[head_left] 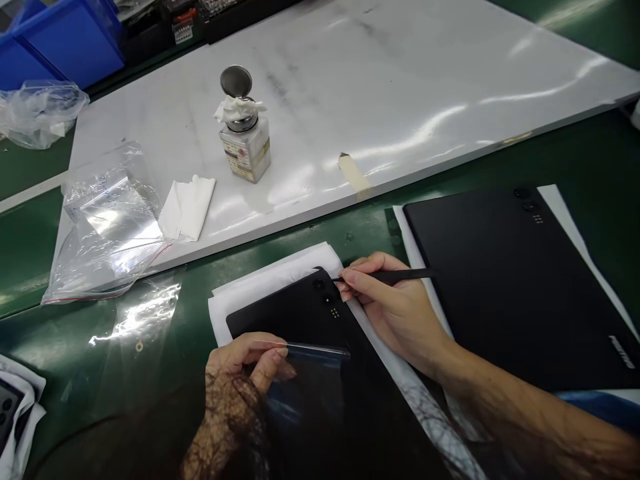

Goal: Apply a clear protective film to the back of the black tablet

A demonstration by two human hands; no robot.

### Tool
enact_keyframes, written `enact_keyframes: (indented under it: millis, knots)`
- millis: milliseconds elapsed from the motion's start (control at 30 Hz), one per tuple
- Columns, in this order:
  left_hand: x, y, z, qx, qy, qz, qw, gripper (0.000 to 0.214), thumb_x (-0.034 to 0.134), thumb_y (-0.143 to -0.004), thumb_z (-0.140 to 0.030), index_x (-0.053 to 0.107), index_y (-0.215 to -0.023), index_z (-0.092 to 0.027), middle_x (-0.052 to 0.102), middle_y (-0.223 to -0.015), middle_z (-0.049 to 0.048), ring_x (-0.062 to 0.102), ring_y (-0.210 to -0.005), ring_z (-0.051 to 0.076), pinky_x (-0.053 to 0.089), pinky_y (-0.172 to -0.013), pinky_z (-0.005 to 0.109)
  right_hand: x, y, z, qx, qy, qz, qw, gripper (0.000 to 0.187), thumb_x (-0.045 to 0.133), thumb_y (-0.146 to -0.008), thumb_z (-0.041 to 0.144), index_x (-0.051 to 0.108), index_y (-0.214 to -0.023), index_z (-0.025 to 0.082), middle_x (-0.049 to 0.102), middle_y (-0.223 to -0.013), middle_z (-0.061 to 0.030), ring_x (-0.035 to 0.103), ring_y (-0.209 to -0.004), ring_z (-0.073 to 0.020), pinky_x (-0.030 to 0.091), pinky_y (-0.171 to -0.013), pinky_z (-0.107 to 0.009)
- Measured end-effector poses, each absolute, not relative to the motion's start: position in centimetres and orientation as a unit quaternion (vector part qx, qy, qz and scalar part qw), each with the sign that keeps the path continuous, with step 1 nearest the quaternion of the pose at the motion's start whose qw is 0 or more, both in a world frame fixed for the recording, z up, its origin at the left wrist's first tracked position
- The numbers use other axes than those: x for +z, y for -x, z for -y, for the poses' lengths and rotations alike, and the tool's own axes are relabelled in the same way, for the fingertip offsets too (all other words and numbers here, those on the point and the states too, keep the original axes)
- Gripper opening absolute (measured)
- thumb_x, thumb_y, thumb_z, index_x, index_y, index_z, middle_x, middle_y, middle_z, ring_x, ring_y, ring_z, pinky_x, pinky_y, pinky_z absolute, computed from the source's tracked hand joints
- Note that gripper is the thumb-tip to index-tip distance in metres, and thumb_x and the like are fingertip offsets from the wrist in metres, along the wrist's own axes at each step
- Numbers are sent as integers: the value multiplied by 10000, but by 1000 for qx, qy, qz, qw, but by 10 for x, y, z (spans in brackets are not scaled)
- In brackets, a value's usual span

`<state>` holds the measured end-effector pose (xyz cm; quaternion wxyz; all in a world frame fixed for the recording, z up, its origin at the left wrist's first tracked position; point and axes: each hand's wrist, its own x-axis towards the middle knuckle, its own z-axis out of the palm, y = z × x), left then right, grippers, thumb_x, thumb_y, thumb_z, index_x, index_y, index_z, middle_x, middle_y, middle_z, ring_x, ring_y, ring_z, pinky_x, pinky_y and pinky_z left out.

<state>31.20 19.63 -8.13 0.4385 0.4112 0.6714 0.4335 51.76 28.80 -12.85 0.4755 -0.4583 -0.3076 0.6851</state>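
A black tablet (295, 308) lies back side up on white wrapping in front of me, its camera lenses near the top right corner. My right hand (385, 300) grips dark tweezers (395, 274), their tip close to the lenses. Between thumb and fingers of my left hand (250, 367) is the edge of a clear film sheet (315, 373), raised over the tablet's back. Loose dark hair strands blur the lower part of the view, and the lower end of the film is hard to make out.
A second black tablet (510, 287) rests on white wrapping at the right. On the grey board (400, 87) stand a dispenser bottle (245, 147) with its lid up, a folded white cloth (187, 207) and a clear zip bag (115, 227). Blue bins (65, 47) sit at the back left.
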Motion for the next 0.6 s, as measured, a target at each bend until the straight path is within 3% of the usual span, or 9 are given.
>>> enact_keyframes:
  millis: [600]
  knots:
    - [-80, -315, -198, 455, -406, -661, 437, 98, 672, -655, -171, 724, -683, -249, 731, -416, -27, 685, -316, 199, 577, -340, 215, -131, -515, -286, 685, 455, 298, 485, 432, 1161, -669, 388, 755, -665, 242, 765, -698, 34, 734, -610, -110, 660, -634, -216]
